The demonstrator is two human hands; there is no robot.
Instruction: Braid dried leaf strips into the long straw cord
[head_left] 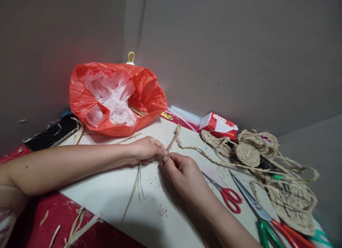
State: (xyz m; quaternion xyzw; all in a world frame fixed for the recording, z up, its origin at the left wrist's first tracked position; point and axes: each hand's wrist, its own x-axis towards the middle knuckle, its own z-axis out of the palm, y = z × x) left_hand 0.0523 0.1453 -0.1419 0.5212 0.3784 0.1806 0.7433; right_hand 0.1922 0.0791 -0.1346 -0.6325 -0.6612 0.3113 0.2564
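A thin braided straw cord (174, 137) runs down into the fingertips of both hands, over a white board (157, 219). My left hand (148, 150) is closed in a pinch on the cord's end, and loose straw strands (133, 191) hang below it. Meeting it from the right, my right hand (185, 173) pinches the same spot with thumb and index finger. The exact grip point is partly hidden by the fingers. From its upper end the cord trails right toward a heap of coiled straw braid (248, 153).
Behind my left hand stands an open red plastic bag (82, 95) with white plastic inside. Small red-handled scissors (231, 200) and large shears (256, 205) lie right. A red tissue pack (219, 126) is at the wall. Straw scraps (80, 230) litter the red surface.
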